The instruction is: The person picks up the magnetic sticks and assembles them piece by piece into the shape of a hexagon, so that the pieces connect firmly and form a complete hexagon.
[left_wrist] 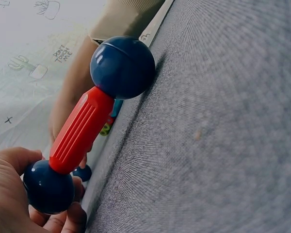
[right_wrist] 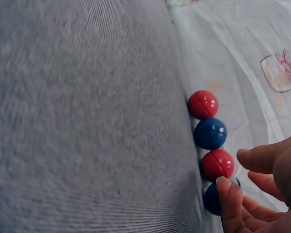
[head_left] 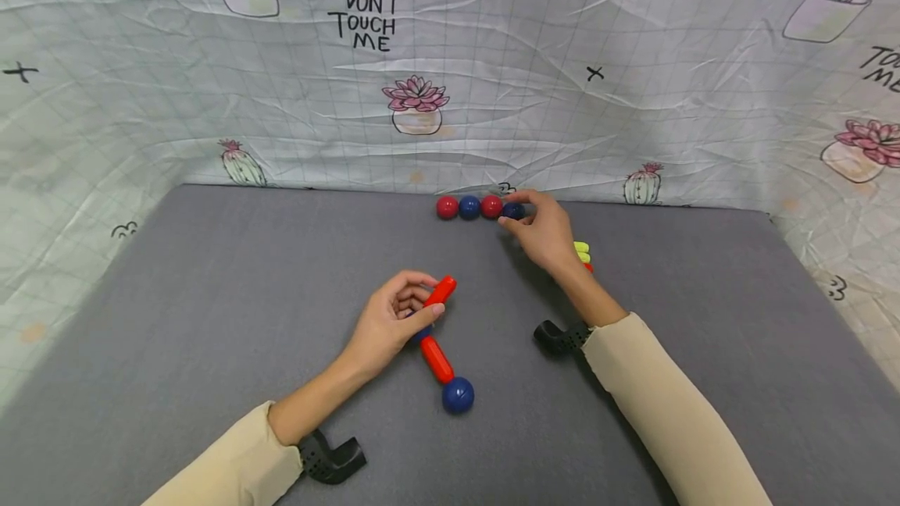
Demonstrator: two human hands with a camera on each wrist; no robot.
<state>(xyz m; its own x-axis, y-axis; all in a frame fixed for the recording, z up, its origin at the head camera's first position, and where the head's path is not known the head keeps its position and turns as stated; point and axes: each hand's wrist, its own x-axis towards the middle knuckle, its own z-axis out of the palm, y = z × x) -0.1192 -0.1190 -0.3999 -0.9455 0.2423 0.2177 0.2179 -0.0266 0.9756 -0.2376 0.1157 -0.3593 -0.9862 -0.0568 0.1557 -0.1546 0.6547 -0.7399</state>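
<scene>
My left hand point(head_left: 383, 326) holds a ball-and-rod toy piece, with thumb and fingers about its upper red rod point(head_left: 441, 291) and a blue ball point(left_wrist: 48, 187). From that ball a second red rod point(head_left: 437, 359) runs down to another blue ball point(head_left: 458, 395). At the back of the table, my right hand point(head_left: 544, 233) spreads its thumb and fingers around the dark blue end ball point(head_left: 514, 211) of a row. A gap shows between thumb and index finger in the right wrist view, where the thumb partly covers that ball point(right_wrist: 212, 200).
Beside the end ball stand a red ball point(head_left: 491, 206), a blue ball point(head_left: 469, 207) and another red ball point(head_left: 446, 208), against the printed cloth wall point(head_left: 492, 131). Yellow rods point(head_left: 581, 248) and a red one lie partly behind the right hand on the grey table point(head_left: 246, 295).
</scene>
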